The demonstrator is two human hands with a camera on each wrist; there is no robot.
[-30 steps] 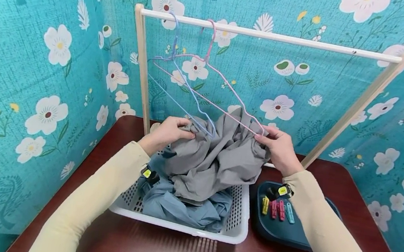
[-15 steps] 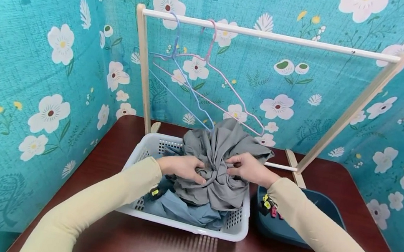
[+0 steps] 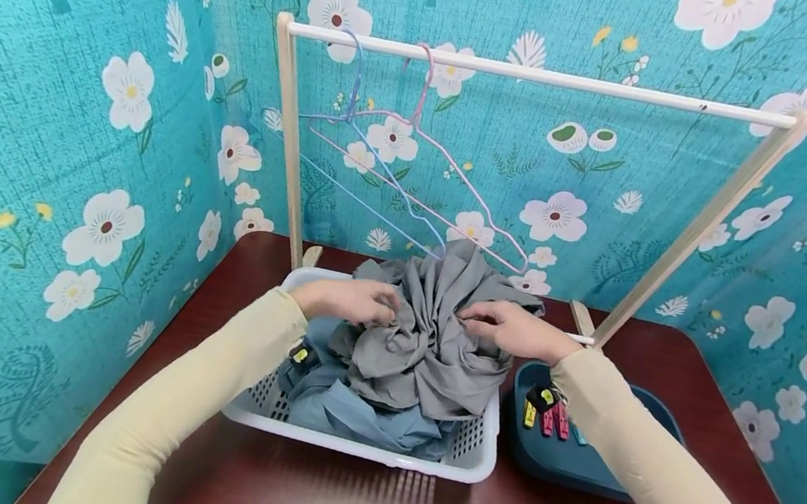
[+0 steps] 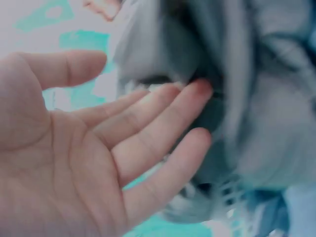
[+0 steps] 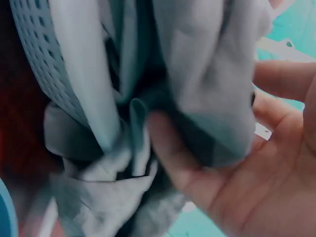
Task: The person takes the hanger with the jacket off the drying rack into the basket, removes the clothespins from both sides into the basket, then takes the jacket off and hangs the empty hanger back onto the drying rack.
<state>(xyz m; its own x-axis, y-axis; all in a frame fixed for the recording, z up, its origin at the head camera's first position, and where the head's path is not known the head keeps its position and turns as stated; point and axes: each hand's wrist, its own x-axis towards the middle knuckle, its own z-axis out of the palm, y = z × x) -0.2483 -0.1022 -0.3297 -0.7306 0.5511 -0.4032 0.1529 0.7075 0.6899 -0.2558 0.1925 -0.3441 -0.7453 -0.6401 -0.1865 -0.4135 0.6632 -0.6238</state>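
A crumpled grey cloth garment (image 3: 427, 364) lies heaped in the white basket (image 3: 364, 451), over a blue-grey cloth (image 3: 368, 420). The left hand (image 3: 360, 301) is at the heap's left side; in the left wrist view its fingers (image 4: 153, 133) are spread and nearly straight, their tips at the grey folds. On the opposite side, the right hand (image 3: 515, 330) touches the same garment. In the right wrist view its little finger (image 5: 170, 145) lies among the folds, thumb apart, and the other fingertips hidden behind cloth (image 5: 202, 64). Neither hand plainly grips.
Behind the basket stands a rack with a white bar (image 3: 583, 82). A blue hanger (image 3: 396, 187) and a pink hanger (image 3: 424, 86) hang from it, their lower ends near the garment. At right, a dark blue tray (image 3: 573, 470) holds several clothespins (image 3: 547, 422).
Both hands first lowered the grey garment from near the hangers into the basket and bunched it at the middle. Since then they have moved apart, and their fingers have loosened.
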